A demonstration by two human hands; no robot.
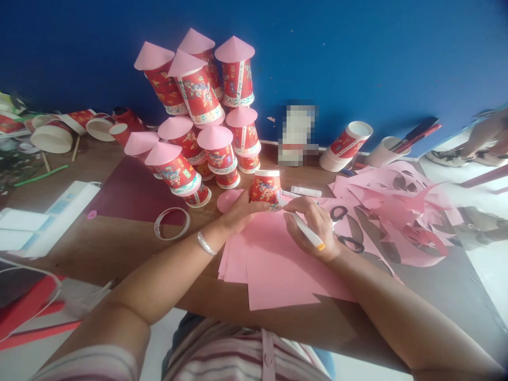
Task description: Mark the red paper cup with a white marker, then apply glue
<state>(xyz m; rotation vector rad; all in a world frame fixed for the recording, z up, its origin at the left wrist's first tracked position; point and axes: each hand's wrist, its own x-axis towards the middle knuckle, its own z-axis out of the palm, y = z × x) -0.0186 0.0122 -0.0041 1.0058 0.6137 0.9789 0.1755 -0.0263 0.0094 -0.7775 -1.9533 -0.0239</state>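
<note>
A red patterned paper cup [265, 188], upside down with its white base up, is held by my left hand [241, 211] at its lower left side. My right hand [311, 227] grips a white marker pen [305, 231] with an orange end, its tip at the cup's lower rim. Under both hands lie sheets of pink paper [283, 272]. A pink paper disc [230, 200] is partly covered by my left hand. To the right of my right hand rest black-handled scissors [349, 242], partly hidden. A glue stick [305, 191] lies just behind the cup.
Stacked red cups with pink cone roofs [198, 95] stand at the back left. Cut pink scraps [405, 211] spread at the right. Against the blue wall are nested cups [346, 146] and a pen holder [387, 152]. A tape-like ring [172, 223] lies left; a white box [55, 217] sits farther left.
</note>
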